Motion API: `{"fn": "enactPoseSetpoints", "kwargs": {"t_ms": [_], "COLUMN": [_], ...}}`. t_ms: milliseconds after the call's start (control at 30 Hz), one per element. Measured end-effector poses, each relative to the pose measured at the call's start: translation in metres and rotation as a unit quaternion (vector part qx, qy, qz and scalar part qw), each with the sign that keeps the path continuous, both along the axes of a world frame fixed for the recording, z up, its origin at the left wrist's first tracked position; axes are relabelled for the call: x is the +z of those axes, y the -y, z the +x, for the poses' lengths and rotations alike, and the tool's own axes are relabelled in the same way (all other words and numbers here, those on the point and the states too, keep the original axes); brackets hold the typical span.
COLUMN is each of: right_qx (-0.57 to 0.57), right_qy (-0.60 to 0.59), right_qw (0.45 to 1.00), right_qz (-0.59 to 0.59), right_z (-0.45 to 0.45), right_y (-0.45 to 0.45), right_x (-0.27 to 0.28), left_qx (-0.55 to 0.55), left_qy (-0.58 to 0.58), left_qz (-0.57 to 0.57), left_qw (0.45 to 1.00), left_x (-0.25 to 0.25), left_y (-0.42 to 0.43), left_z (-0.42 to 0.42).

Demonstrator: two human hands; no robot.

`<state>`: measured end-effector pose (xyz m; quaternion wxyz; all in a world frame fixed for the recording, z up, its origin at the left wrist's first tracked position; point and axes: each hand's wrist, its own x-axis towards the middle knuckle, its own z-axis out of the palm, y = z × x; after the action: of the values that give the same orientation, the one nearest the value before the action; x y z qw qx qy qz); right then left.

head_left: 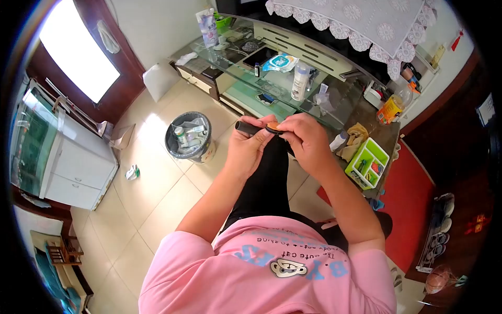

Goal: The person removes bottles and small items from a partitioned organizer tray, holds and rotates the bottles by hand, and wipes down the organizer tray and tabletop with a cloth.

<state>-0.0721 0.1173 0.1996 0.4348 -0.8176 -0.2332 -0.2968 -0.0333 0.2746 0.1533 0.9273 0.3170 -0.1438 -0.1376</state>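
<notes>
My left hand (250, 152) is closed around a short black cylinder (246, 127), its blunt end pointing left. The thumb of that hand also presses near a small round piece (273, 127), orange on top with a black rim. Fingers of my right hand (306, 137) pinch this round piece from the right side. Whether the cylinder and the round piece are joined cannot be made out, as fingers cover the space between them. Both hands meet in front of my body, above my dark-trousered leg (264, 178).
A lined bin (209, 131) with rubbish stands on the tiled floor to the left. Ahead, a glass-topped TV stand (272, 86) carries a white bottle (300, 81), a wipes pack (280, 63) and an orange-labelled bottle (395, 104). A green-and-white organizer (367, 163) sits at the right.
</notes>
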Motion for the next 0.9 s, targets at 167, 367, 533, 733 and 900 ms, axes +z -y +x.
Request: {"fn": "enactPoseSetpoints", "kwargs": {"t_ms": [167, 367, 533, 733, 900], "right_qx": [-0.036, -0.051, -0.071, -0.064, -0.043], "right_qy": [0.089, 0.101, 0.089, 0.03, -0.013], "right_qw": [0.99, 0.984, 0.983, 0.989, 0.997], "right_qz": [-0.102, -0.135, -0.141, -0.127, -0.062], "right_z": [-0.006, -0.012, -0.014, -0.015, -0.015], "right_y": [0.0, -0.001, 0.004, 0.005, 0.005], "right_x": [0.001, 0.003, 0.001, -0.006, -0.008], "left_qx": [-0.02, -0.04, -0.093, -0.111, -0.096], "left_qy": [0.024, 0.049, 0.03, 0.018, 0.011], "left_qz": [-0.04, -0.051, -0.07, -0.034, -0.024], "left_qw": [0.999, 0.997, 0.993, 0.993, 0.995], "left_x": [-0.001, -0.002, -0.001, -0.004, -0.007], "left_y": [0.0, 0.0, 0.002, 0.005, 0.009], "left_z": [0.0, -0.001, -0.004, -0.006, -0.008]}}
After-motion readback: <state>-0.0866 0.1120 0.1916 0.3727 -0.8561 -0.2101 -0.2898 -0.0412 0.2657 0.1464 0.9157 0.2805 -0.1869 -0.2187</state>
